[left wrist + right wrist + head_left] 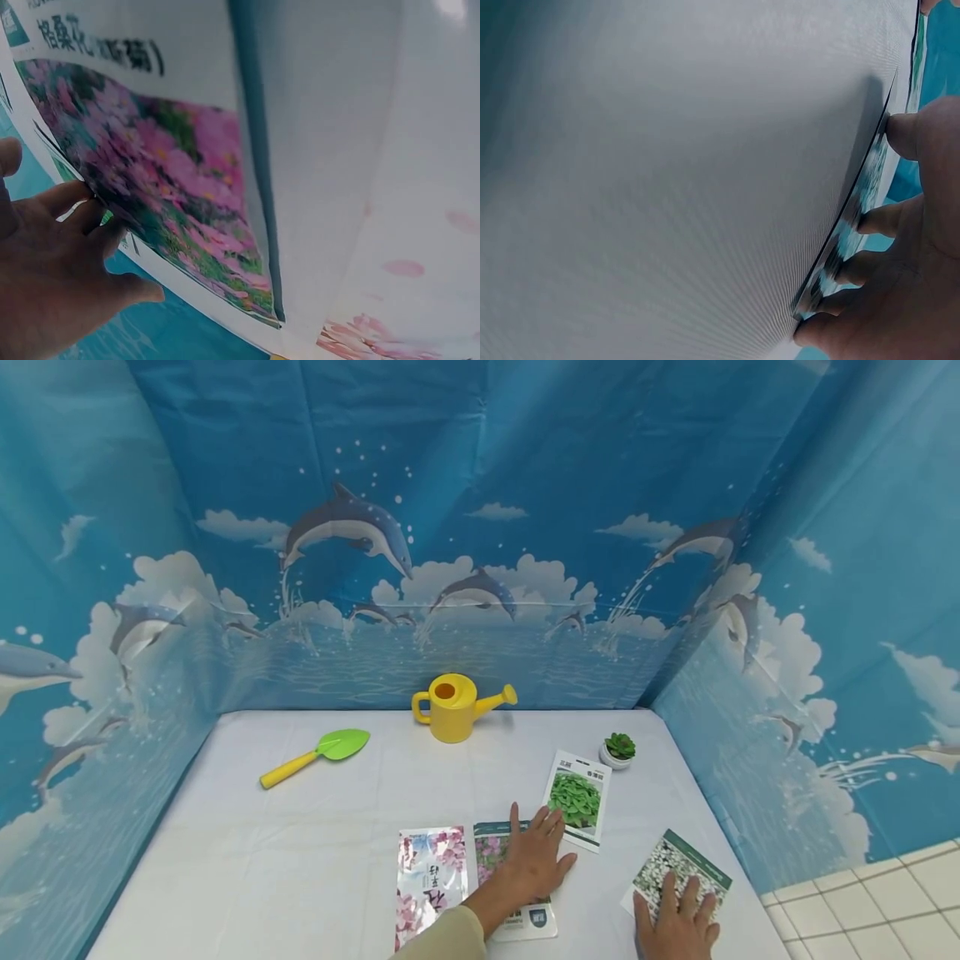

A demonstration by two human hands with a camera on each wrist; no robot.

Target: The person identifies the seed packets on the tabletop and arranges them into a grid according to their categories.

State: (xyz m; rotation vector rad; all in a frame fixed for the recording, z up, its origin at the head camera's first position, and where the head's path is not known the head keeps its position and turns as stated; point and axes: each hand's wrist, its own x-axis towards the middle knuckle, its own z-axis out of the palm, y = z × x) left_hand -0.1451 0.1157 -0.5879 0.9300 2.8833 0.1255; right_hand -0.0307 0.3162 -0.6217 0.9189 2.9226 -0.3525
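My left hand [534, 860] reaches over a seed packet with pink flowers [491, 852], fingers spread and fairly straight. Its fingertips come right at the lower left edge of a green-leaf seed packet [576, 797]. In the left wrist view, the pink-flower packet [172, 172] fills the middle, with the left hand [60, 262] along its far side. At the right, my right hand [678, 927] rests spread fingers on a white-flower seed packet [678, 864], which lies tilted on the table. The right wrist view shows that hand's fingertips [855, 266] touching the packet's face.
Left of the pink-flower packet lies a pink blossom packet [431, 885]. A yellow watering can [452, 714] stands at the back of the white table [247, 860], a green trowel with yellow handle [318, 756] lies left, and a small potted succulent [618, 750] stands back right. Dolphin-print curtains [480, 527] surround the table.
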